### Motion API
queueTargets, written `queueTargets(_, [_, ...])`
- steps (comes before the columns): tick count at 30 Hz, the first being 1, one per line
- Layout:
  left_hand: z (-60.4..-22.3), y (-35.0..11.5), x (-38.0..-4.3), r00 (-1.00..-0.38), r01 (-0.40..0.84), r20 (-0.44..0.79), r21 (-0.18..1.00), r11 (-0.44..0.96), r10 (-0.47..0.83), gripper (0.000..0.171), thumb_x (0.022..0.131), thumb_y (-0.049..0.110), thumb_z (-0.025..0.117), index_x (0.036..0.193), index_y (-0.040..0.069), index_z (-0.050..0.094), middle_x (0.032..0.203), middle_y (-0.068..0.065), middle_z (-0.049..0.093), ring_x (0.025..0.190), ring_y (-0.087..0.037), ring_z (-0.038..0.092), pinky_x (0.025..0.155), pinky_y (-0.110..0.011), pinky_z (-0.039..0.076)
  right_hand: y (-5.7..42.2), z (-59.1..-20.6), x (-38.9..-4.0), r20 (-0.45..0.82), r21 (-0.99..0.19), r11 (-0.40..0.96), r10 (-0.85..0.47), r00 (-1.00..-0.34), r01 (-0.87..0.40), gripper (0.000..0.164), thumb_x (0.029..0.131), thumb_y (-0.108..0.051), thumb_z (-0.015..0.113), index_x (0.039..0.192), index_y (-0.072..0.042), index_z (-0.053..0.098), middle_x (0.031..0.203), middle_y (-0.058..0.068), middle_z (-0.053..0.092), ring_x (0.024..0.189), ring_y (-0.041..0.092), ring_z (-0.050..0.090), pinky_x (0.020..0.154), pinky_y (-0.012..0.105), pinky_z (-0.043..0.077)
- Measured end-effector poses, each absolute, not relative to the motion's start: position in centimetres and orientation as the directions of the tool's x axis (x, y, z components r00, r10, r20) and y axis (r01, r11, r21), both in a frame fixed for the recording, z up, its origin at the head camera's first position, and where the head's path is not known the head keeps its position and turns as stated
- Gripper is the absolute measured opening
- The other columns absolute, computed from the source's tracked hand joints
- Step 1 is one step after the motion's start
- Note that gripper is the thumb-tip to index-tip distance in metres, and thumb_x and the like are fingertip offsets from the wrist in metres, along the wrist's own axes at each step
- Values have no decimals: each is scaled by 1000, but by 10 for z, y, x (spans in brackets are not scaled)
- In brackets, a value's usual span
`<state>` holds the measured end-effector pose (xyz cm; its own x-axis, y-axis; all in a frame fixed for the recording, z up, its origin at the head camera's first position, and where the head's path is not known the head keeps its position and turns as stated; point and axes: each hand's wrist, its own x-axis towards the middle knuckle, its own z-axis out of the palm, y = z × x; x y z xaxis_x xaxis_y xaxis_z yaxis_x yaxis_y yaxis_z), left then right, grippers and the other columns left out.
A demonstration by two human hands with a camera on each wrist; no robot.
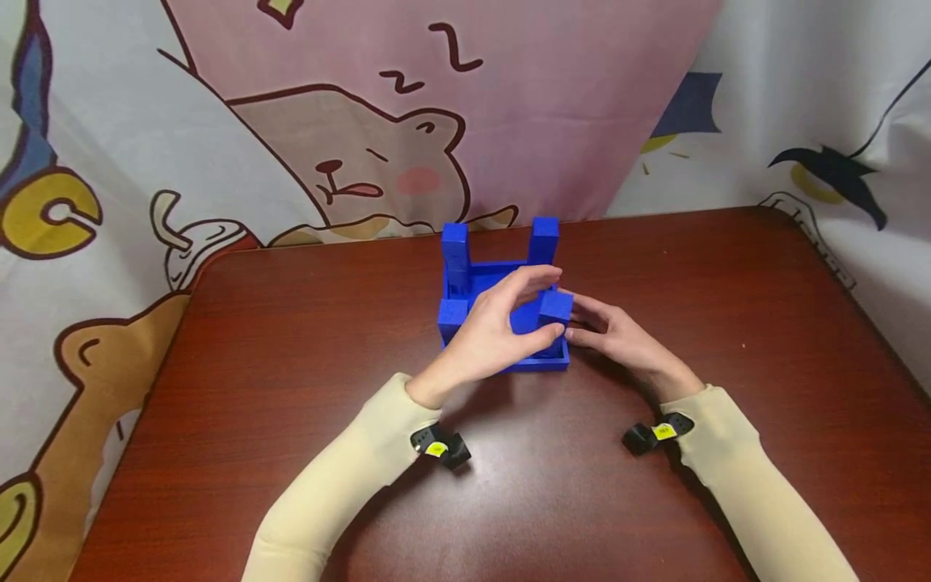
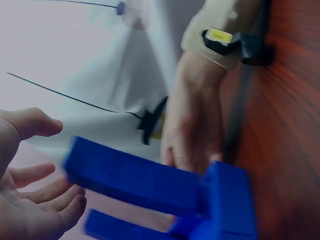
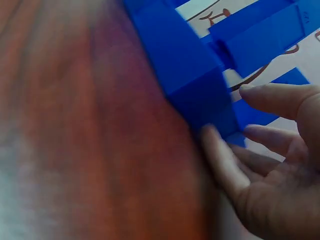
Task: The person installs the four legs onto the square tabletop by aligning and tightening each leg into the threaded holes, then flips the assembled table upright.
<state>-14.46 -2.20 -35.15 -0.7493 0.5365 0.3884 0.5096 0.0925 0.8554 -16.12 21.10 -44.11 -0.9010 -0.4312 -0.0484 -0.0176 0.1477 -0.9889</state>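
Observation:
A blue square tray (image 1: 534,365) with upright blocky posts at its corners sits on the table. My left hand (image 1: 494,327) reaches over its near side, thumb and fingers spread in a curve about the near right post (image 1: 556,305). In the left wrist view a gap shows between those fingers and the top of the post (image 2: 130,175). Close against the tray's right wall is my right hand (image 1: 621,339), its thumb and fingers apart. The right wrist view has one fingertip at the tray's outer side (image 3: 175,60); whether it presses is unclear.
The reddish-brown table (image 1: 327,323) extends around the tray. A cartoon-printed cloth (image 1: 567,105) hangs behind and along the sides. Each wrist wears a black camera (image 1: 444,449) on a strap, below a cream sleeve (image 1: 349,477).

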Motion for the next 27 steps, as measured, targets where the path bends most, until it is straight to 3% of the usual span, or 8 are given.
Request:
queueTargets(5, [-331,-43,-143,-705,555,492,831,-33,511,47,81,-8,71,124,-10,54,125,-20,58,118,-20,55,99,-34,43,219,-420,-158,63,-987,112,-394,-917,-116,49,95,-3,60,140,5,43,133,26,51,114,25,56,87,34,51])
queueTargets(10, [-324,-75,-153,-727,549,540,828,-112,424,38,82,-16,65,118,-14,56,119,-23,59,114,-32,56,98,-43,44,221,-386,-152,149,-970,101,-482,-863,-223,44,96,0,55,139,0,48,139,20,48,126,30,48,97,33,45])
queueTargets(14, [-334,-102,-162,-811,491,464,871,-16,355,29,86,-11,64,115,-10,60,114,-18,64,109,-26,60,95,-41,46,217,-369,-150,161,-944,140,-597,-786,-300,52,95,4,52,145,-8,44,147,11,43,135,27,37,105,41,36])
queueTargets(17, [-348,-120,-168,-865,422,391,906,34,315,25,88,-6,64,113,-7,62,110,-15,66,104,-23,62,91,-39,48,213,-365,-150,150,-925,188,-617,-773,-330,50,96,0,55,143,-12,47,145,5,47,134,23,39,105,40,36])
queueTargets(22, [-379,-139,-178,-918,313,274,944,99,287,24,88,-6,64,112,-8,62,111,-18,65,103,-31,61,89,-35,49,209,-366,-150,190,-916,176,-601,-776,-361,43,94,3,57,137,-6,54,137,9,54,123,25,51,96,28,44])
queueTargets(27, [-403,-146,-186,-926,252,198,958,135,320,28,85,-13,62,114,-13,60,115,-30,60,106,-48,56,93,-48,46,206,-367,-152,201,-911,172,-610,-767,-375,52,94,5,56,143,-8,46,137,15,52,124,24,51,97,29,44])
